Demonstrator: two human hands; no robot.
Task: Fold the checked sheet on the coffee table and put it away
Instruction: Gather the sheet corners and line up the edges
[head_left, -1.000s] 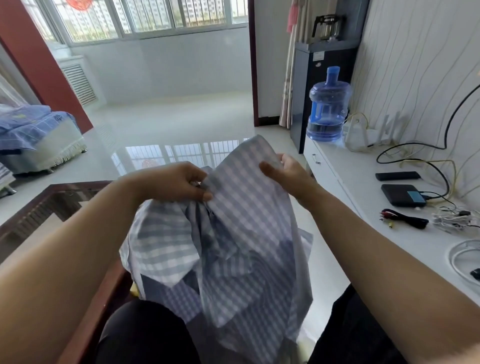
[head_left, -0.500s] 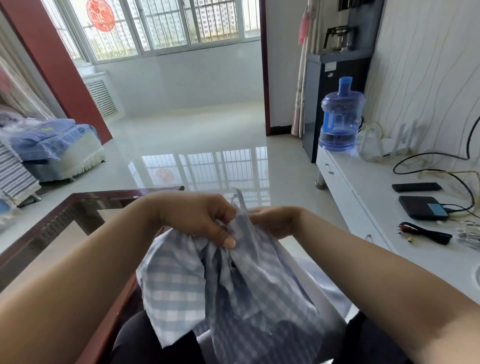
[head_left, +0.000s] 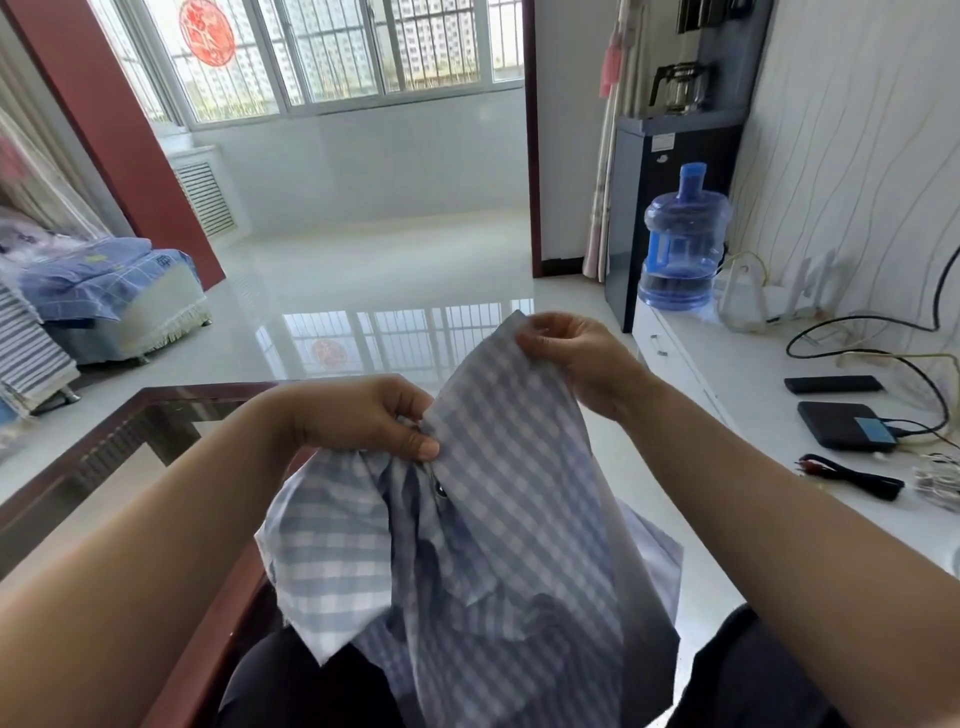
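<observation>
Two hands on the checked sheet (head_left: 498, 519): left hand (head_left: 358, 421) fingers pinching bunched fabric, right hand (head_left: 582, 358) fingers pinching its raised corner.

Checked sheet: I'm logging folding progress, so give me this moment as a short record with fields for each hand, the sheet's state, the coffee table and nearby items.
left hand: left hand pinches a bunched part of the checked sheet
right hand: right hand pinches an upper edge, raised higher than the left
sheet state: held up in the air, crumpled, hanging toward the lap, not yet folded
coffee table: coffee table at the left, glass top with dark wooden frame
nearby: water bottle and black box on the white cabinet at the right
</observation>
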